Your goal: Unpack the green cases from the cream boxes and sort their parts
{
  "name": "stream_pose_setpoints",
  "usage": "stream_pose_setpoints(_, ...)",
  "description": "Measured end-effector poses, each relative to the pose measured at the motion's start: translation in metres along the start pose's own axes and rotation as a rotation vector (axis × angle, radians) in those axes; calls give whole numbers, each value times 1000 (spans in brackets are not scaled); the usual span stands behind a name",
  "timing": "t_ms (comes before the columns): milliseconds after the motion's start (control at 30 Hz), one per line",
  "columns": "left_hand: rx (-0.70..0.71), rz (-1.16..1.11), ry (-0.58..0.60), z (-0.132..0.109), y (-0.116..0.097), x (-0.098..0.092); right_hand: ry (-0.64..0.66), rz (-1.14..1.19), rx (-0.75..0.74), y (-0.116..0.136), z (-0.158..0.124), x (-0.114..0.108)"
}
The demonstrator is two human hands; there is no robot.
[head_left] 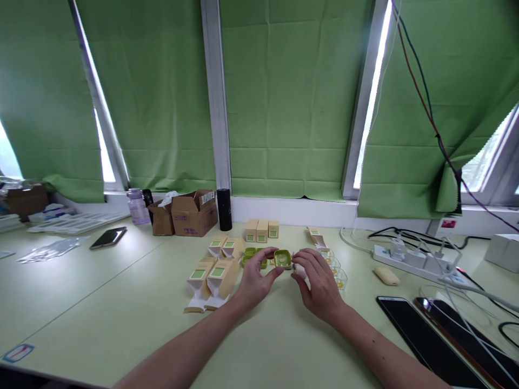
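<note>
Two bare hands: held out over the pale table, near each other at mid-view.
Left hand: thumb and fingers pinch the left side of a small green dish.
Green dish: square, raised off the tabletop between the hands, hollow side toward the viewer.
Right hand: fingers curled, thumb below, closed about a small white piece; mostly hidden, kind cannot be told.
Behind left hand: more green dishes, grouped, partly covered.
Left of these: four tan cartons with green labels, the nearer two with white-lined flaps open toward the viewer.
Farther back: three small tan boxes, upright in a row.
Beyond right hand: clear cups, yellowish bits inside, partly hidden.
Far right: white power strip, plugs and cables.
</note>
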State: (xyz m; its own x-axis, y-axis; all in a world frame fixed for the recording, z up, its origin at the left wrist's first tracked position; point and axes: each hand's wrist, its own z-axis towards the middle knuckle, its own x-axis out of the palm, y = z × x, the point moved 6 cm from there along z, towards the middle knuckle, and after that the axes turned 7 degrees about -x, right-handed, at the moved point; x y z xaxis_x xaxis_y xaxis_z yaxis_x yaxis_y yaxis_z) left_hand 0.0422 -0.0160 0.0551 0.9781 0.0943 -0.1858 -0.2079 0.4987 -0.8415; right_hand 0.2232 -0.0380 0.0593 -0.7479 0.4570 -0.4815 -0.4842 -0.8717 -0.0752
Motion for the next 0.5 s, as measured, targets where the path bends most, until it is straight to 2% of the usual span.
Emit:
stream_pose_setpoints(100,-43,-112,38,2,1,2,-4,41,3,6,1,1)
stream_pose_setpoints(300,-190,-279,200,-3,10,16,-27,75,29,13,2,0)
stream_pose_setpoints(500,-208,-330,365,-14,1,32,-73,142,83,17,3,1)
